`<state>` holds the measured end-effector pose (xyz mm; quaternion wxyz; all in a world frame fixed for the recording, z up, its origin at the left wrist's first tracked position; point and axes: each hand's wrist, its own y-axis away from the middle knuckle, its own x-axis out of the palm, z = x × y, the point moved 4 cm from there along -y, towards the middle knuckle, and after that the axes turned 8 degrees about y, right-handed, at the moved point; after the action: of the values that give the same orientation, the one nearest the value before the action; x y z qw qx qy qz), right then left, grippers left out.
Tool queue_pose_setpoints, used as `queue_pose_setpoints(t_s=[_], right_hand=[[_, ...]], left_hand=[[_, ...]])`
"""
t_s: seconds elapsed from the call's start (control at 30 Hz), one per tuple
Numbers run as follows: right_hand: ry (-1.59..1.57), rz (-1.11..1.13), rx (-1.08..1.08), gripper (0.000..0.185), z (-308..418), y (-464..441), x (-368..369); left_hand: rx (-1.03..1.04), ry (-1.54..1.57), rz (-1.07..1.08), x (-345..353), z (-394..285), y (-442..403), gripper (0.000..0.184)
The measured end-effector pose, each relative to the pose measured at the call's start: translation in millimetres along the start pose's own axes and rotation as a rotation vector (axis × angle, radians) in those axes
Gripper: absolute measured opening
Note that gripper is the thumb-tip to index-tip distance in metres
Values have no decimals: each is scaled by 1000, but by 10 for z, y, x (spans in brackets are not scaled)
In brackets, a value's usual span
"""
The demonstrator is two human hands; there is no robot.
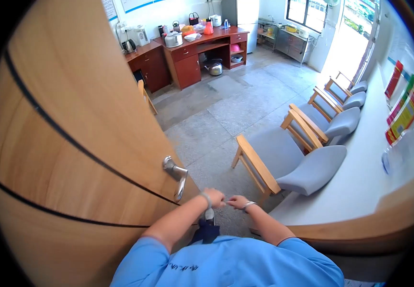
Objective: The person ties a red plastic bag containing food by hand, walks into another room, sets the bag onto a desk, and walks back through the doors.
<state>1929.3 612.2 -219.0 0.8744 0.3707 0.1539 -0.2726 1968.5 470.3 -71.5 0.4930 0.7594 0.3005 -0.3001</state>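
Observation:
My left hand, with a pale band at the wrist, is held in front of my body with its fingers curled closed. Close beside it, my right hand has its fingers pinched together and wears a silver watch or bracelet. A small pale thing seems to sit between the two hands, too tiny and blurred to name. Just left of my left hand is the silver lever handle of an open wooden door; neither hand touches it.
Grey padded chairs with wooden arms line the right wall. Red-brown desks at the back carry kettles, bags and pots. A large kettle stands on the floor there. A metal cabinet is beside the bright doorway.

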Motion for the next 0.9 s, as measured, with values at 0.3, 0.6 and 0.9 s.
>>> queue_pose_setpoints(t_s=[0.3, 0.6, 0.9], right_hand=[[-525, -333, 516, 22, -1038, 28, -745], [-312, -136, 721, 27, -1065, -572, -857], [182, 195, 300, 39, -180, -4003, -2997]], left_hand=[[-999, -234, 784, -524, 2855, -585, 65], [-1260, 235, 964, -467, 5020, 834, 64], [-1467, 384, 852, -535, 5565, 1544, 57]])
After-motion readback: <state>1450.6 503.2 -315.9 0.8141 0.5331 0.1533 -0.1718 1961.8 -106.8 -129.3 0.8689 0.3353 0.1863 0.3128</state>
